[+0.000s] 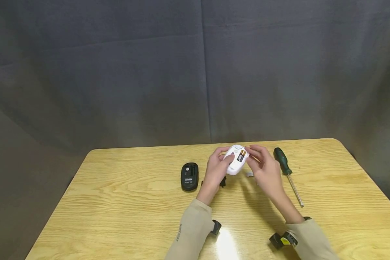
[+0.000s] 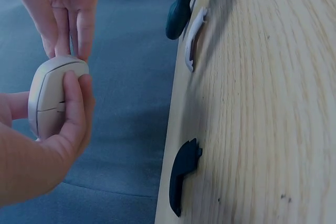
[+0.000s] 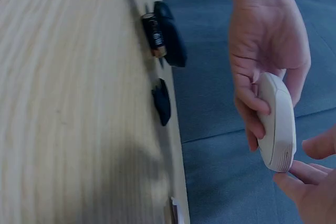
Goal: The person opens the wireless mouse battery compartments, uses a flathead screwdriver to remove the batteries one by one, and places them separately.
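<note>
A white computer mouse (image 1: 235,167) is held above the table, underside up, its battery bay uncovered with two batteries (image 1: 241,156) inside. My left hand (image 1: 217,167) grips it, thumb across the underside and fingers on the shell. In the right wrist view, fingertips of my right hand (image 1: 265,169) touch the end of the white mouse (image 3: 280,124), while the thumb stands apart from it. Below the hands on the table lie a white battery cover (image 2: 194,40) and a black cover (image 2: 184,174), both partly hidden by my hands in the head view.
Left of my hands, a black mouse (image 1: 189,177) lies underside up, its battery bay uncovered. A loose battery (image 3: 153,35) lies beside it. A screwdriver (image 1: 282,160) with a green handle is on the right. Behind the wooden table (image 1: 123,202) hangs a grey curtain (image 1: 133,72).
</note>
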A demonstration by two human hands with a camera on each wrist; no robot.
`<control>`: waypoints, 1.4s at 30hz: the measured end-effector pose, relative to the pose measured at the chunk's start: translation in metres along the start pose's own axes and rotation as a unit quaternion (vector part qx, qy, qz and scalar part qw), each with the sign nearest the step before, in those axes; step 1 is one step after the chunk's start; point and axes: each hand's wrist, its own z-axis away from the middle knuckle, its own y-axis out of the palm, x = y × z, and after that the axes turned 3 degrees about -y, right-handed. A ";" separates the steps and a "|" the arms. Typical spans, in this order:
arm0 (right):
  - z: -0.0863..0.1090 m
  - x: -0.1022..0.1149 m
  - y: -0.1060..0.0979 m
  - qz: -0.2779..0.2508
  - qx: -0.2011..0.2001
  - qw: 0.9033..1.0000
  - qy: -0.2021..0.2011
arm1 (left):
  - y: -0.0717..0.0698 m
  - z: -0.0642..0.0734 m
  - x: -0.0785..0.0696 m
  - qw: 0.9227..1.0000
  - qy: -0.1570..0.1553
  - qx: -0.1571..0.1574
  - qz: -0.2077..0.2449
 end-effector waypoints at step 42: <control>-0.007 0.003 -0.014 -0.318 0.013 0.923 0.218 | 0.005 0.006 0.001 0.983 0.083 -0.071 -0.149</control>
